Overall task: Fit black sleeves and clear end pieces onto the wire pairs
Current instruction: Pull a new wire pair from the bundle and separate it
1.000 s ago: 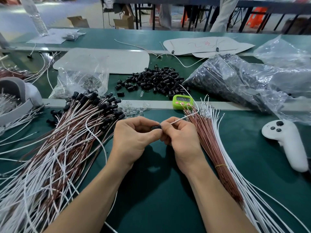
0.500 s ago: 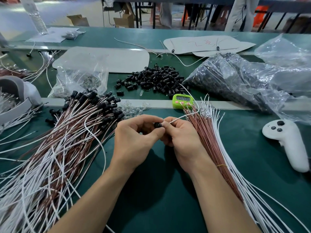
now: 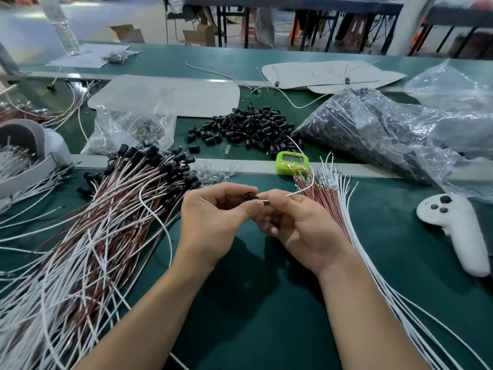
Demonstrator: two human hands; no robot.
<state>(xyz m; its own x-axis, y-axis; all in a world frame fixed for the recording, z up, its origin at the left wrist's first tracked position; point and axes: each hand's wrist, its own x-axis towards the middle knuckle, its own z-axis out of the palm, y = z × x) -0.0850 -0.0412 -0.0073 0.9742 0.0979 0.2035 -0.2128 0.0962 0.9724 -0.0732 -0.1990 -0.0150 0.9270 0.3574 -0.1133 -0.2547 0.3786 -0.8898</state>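
Head: one held sleeve (image 3: 249,195), one wire (image 3: 301,190).

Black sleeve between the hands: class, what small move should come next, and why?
Probably the right hand should push the white wire into the black sleeve that the left hand pinches, since the wire's end sits right at its mouth.

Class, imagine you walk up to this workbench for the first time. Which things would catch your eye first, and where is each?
First the two hands at the centre: the left hand pinches a black sleeve, the right hand a white wire leading to it. To their left sprawls a big fan of sleeved wire pairs, and behind lies a heap of loose black sleeves near a bright green timer.
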